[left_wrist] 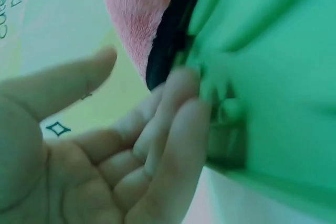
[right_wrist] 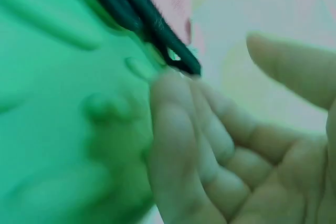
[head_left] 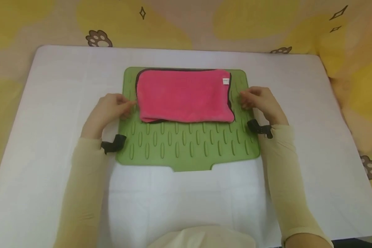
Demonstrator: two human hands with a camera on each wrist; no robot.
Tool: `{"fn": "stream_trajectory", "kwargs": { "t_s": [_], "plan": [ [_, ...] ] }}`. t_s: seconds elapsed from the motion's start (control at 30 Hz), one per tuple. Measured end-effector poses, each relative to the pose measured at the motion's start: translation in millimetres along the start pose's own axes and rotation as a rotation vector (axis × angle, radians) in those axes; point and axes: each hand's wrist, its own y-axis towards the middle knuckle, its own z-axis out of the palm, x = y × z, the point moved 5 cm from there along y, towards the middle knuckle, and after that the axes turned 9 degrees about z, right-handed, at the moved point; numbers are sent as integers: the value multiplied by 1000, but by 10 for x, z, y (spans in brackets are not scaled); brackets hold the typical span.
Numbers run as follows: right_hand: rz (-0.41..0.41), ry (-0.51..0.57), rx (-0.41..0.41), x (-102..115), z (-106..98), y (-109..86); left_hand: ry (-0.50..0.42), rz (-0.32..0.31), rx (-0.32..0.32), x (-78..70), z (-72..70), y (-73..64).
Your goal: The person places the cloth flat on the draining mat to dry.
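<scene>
A folded pink towel (head_left: 183, 96) with dark edging and a small white tag (head_left: 225, 81) lies on the far part of a green ribbed mat (head_left: 173, 151). By the towel's left edge, my left hand (head_left: 110, 108) is over the mat's left side; in the left wrist view its thumb stands apart from loosely bent fingers (left_wrist: 181, 140), and nothing is between them. My right hand (head_left: 260, 100) is at the mat's right edge, a little to the right of the towel. Its thumb is also spread away from bent fingers (right_wrist: 176, 135) that hold nothing.
The mat rests on a white-covered table (head_left: 310, 165), with a short tab at its near edge. Yellow patterned cloth (head_left: 179, 24) with paw prints surrounds the table's far and side edges. Black camera mounts sit at both wrists.
</scene>
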Motion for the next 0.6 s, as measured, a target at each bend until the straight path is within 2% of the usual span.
{"fn": "stream_trajectory", "kwargs": {
  "t_s": [0.13,0.27,0.4,0.6],
  "plan": [
    [-10,-100,80,-182,22,-310,-85,1,73,24,168,-172],
    [-101,-242,129,-181,155,-440,-39,22,51,-17,224,-237],
    [-201,-342,101,-109,302,-453,1,15,9,-35,269,-254],
    [-216,-367,39,-74,379,-459,-2,23,1,-88,356,-262]
  ]
}}
